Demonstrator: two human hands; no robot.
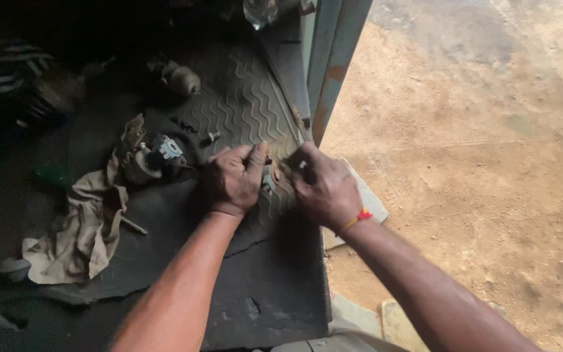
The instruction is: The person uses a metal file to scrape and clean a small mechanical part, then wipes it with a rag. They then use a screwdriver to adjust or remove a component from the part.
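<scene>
- On the dark rubber mat point(242, 104) with its wavy ribs, near the edge by the doorway, both hands work close together over one small metal part point(270, 181).
- From the head camera, the left hand point(234, 179) is curled into a fist around the part's left side, thumb up and pressing on it; the grip is closed on the piece.
- Opposite it, the right hand point(322, 186) pinches the same part from the right, fingers bent tightly in; a red and yellow thread band point(358, 218) circles that wrist.
- Most of the part is hidden between the two hands, so its shape cannot be told; it sits just above the mat.
- Left of the hands, a grimy beige rag point(79, 228) lies crumpled, with a dirty mechanical assembly point(158, 160) resting against it.
- Farther back on the mat sits a rounded grey metal piece point(180, 78), well apart from the hands.
- Right of the blue-grey door frame point(330, 58), sandy ground point(477, 143) lies in sunlight.
</scene>
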